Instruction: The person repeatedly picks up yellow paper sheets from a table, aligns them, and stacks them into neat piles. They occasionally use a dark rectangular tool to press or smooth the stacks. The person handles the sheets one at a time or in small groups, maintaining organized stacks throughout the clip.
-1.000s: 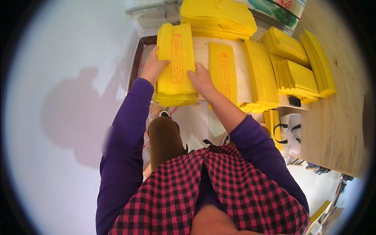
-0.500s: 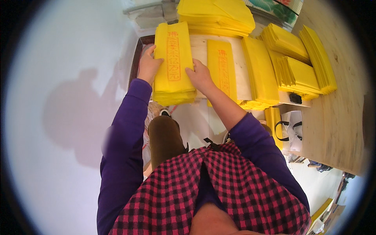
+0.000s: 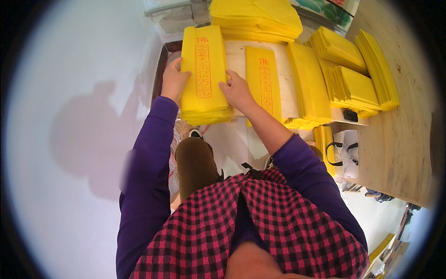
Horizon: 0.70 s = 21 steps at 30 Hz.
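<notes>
A stack of long folded yellow papers [image 3: 203,104] with red printing on the top one lies at the table's left end. My left hand [image 3: 174,81] is at its left edge, thumb on top and fingers wrapped round the side. Opposite it, my right hand [image 3: 238,92] pinches the right edge, with the thumb toward the print. The undersides of my fingers are hidden by the paper. Just right of my right hand lies another printed yellow stack [image 3: 264,83], which my hand does not hold.
A large stack of flat yellow sheets [image 3: 255,21] lies at the back. More folded yellow bundles [image 3: 353,88] fill the right side by a wooden panel [image 3: 395,153]. A small black object [image 3: 350,116] sits at the table's edge. The white wall [image 3: 93,60] stands close on the left.
The top printed paper has settled slightly left and flatter onto the stack, its print now smoother. Both hands have shifted a little left with it, still at its edges.
</notes>
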Each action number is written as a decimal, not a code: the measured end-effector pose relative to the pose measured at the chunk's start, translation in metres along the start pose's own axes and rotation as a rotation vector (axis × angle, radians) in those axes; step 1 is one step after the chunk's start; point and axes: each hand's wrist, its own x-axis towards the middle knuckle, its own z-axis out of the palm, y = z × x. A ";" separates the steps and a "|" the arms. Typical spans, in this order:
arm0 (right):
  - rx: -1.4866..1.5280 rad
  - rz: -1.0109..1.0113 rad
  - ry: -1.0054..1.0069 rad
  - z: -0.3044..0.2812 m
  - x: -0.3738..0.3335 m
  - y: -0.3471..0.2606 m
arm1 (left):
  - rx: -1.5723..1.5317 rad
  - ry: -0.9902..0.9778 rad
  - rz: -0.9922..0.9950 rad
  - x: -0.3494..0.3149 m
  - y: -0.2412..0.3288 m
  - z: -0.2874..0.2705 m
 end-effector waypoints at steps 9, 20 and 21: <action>-0.052 -0.072 0.084 -0.012 -0.010 0.024 | 0.385 -0.046 0.273 0.006 -0.011 0.000; 0.074 0.298 0.424 -0.103 -0.087 0.143 | 0.491 0.010 0.412 -0.027 0.022 -0.008; 0.088 0.345 0.427 -0.105 -0.095 0.149 | 0.472 0.021 0.474 -0.034 0.025 -0.009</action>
